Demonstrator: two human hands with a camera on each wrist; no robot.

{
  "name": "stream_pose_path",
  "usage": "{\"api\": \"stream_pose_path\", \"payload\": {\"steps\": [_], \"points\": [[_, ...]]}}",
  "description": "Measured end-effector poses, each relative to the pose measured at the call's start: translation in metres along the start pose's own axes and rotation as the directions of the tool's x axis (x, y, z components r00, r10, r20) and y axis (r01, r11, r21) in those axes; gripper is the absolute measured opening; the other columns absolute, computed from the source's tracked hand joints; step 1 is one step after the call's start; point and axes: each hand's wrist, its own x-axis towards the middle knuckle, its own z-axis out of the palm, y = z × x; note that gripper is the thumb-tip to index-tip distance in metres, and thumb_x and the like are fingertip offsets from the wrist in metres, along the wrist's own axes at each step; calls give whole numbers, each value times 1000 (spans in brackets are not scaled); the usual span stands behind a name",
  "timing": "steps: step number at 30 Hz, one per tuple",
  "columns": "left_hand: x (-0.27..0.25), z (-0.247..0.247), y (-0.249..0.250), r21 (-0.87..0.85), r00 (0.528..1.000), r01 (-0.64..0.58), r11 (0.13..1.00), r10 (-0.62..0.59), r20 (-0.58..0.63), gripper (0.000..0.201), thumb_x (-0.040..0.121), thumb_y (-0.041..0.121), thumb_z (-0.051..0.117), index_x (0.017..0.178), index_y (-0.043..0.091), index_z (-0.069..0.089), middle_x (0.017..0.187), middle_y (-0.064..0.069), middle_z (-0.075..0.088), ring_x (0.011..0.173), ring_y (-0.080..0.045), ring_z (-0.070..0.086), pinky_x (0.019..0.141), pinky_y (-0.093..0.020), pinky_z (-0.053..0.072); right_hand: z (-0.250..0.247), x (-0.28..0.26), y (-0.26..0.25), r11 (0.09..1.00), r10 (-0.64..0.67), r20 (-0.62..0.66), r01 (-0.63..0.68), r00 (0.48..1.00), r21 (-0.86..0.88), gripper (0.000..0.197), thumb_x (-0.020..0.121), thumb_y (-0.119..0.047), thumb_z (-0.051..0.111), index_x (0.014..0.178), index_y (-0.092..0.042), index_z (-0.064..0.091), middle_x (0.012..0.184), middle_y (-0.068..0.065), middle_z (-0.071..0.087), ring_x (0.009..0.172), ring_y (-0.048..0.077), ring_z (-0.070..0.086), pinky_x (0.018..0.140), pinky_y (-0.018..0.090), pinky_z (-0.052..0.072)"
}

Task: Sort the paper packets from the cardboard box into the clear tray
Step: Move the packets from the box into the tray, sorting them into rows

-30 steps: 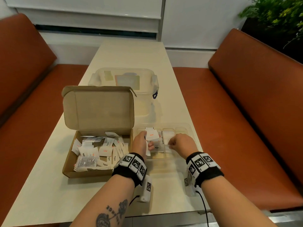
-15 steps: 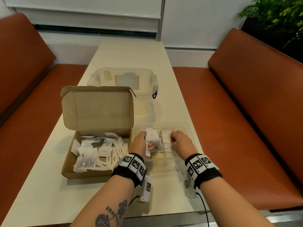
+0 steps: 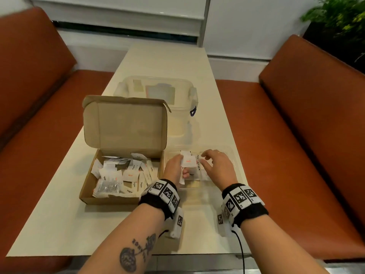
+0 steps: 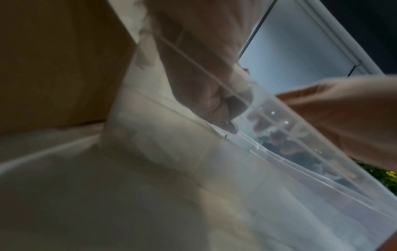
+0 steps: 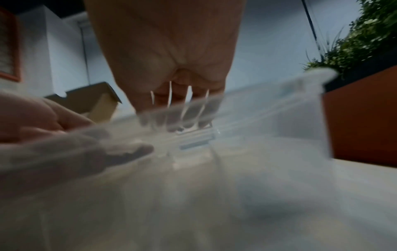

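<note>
- The left hand (image 3: 173, 168) grips a small fan of white paper packets (image 3: 188, 160), thumb on top, just right of centre in the head view; the top one bears red print reading "Salt".
- Half a second ago the right hand (image 3: 216, 166) lay lower with fingers bent over the tray; now it is lifted a little and relaxed, fingers spread and holding nothing, fingertips near the held packets.
- One second ago that right hand was curled with its fingertips at a packet in the tray; the left hand has hardly shifted across all three frames.
- The clear tray (image 3: 234, 165) sits under both hands, thin glossy see-through plastic with divider ridges; a few flat white packets lie in it, though which compartment I cannot tell.
- In the left wrist view the tray wall (image 4: 322, 178) is a blurred translucent sheet across the curled fingers (image 4: 217, 105).
- Left of the tray, touching or just beside it, the cardboard box (image 3: 88, 186) is matte brown, rectangular, lid (image 3: 124, 125) standing upright; loose white packets (image 3: 118, 175) lie jumbled inside.
- Above it in the frame, a frosted lidded plastic container (image 3: 158, 89) stands on the smooth cream surface (image 3: 59, 224).
- Orange-brown padded benches (image 3: 296, 135) flank both sides.
</note>
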Motion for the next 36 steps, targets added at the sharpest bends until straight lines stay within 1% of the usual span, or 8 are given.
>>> {"api": "stream_pose_path", "payload": {"steps": [3,6,11,15,21,27,31,36], "points": [[-4,2,0,69,999,-35,997,35,3,23,96,10,33,76,10,44,46,3,44,36,-10,33,34,-17,24,1,2,-14,991,-63,59,56,996,122,31,87,-31,63,117,-23,64,107,-3,60,93,12,53,77,21,37],[-6,4,1,120,999,-30,992,28,20,13,94,7,36,86,9,47,64,-4,41,43,-11,33,35,-17,25,6,7,-17,995,-48,123,37,991,91,37,84,-23,67,120,-22,63,110,-1,59,97,14,55,80,21,39],[-6,4,2,203,998,-59,977,54,31,9,98,14,46,100,7,51,68,-5,39,47,-11,34,36,-17,27,10,7,-13,991,3,113,-18,994,136,30,75,-14,75,104,-17,66,84,-2,54,79,10,48,68,18,35],[-4,3,0,194,996,-85,977,77,44,19,99,26,46,97,9,53,66,-3,38,47,-11,30,38,-17,27,10,5,-13,959,62,55,-75,997,275,23,72,-8,77,82,-17,59,74,-3,55,67,7,48,59,12,35],[-3,1,-1,170,993,-106,980,96,65,17,99,24,48,97,8,55,66,-3,43,44,-8,33,36,-16,28,7,4,-16,901,147,77,-166,986,401,19,74,-2,74,86,-11,63,62,-4,52,56,3,47,52,2,38],[-1,-1,-1,161,996,-92,983,87,34,14,100,16,43,99,7,53,71,-6,45,46,-9,34,36,-16,27,-15,5,-3,903,196,79,-211,978,375,9,82,-17,71,85,-8,72,70,-2,61,59,2,49,55,9,36],[2,-2,-1,169,996,-93,981,91,18,23,100,13,40,114,1,53,96,-17,53,50,-11,32,38,-16,26,-29,7,13,948,275,53,-280,960,149,8,84,-16,69,84,-9,73,78,4,68,61,7,53,62,20,46],[2,-2,-3,144,995,-98,985,96,20,22,100,13,39,110,2,56,94,-15,60,49,-11,31,37,-15,26,-12,2,20,955,297,157,-297,942,-23,9,81,-22,72,82,-13,74,94,6,70,100,21,57,86,33,50]]}}
